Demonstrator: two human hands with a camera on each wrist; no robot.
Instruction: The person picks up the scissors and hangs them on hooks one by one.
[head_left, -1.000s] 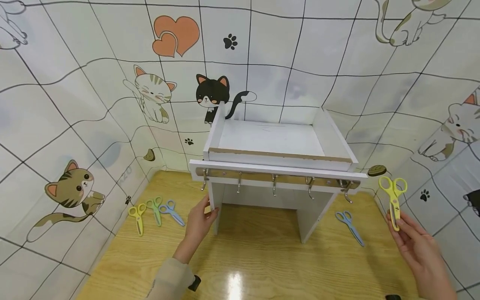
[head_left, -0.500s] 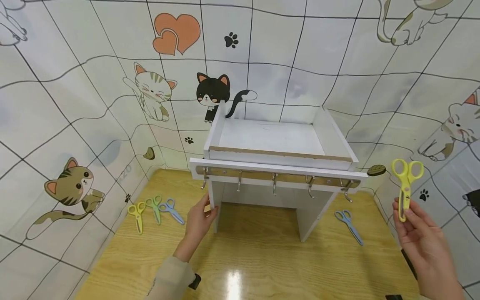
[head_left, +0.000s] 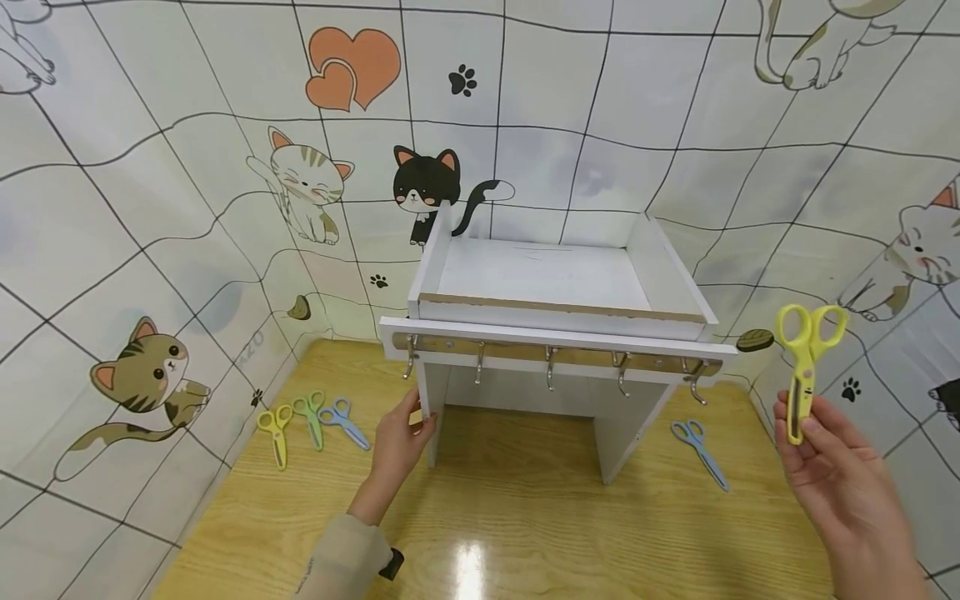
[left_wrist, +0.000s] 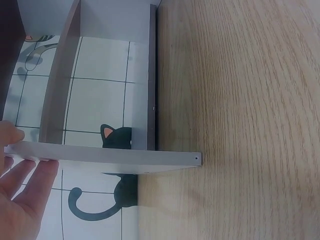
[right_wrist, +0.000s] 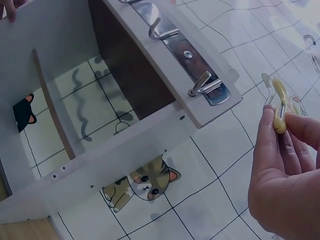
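Note:
My right hand [head_left: 847, 475] pinches yellow scissors [head_left: 804, 367] by the blade end, holding them upright with the handle loops on top, to the right of a white rack [head_left: 555, 329]. In the right wrist view the scissors [right_wrist: 280, 106] sit between thumb and fingertips. My left hand [head_left: 397, 442] grips the front edge of the rack's left side panel, thumb on one face and fingers on the other, as the left wrist view shows at the panel [left_wrist: 125, 156]. Along the rack's front runs a metal strip with several hooks [head_left: 550, 369], none bearing anything.
On the table [head_left: 525, 533] left of the rack lie yellow scissors [head_left: 277, 437], green scissors [head_left: 311, 419] and blue scissors [head_left: 346, 423]. Another blue pair [head_left: 701, 454] lies to the rack's right. A cat-patterned tiled sheet [head_left: 540, 92] encloses the back and sides.
My right hand has raised the yellow scissors, first up and to the right, then slightly higher and a little back left. The left hand stays on the rack's side panel.

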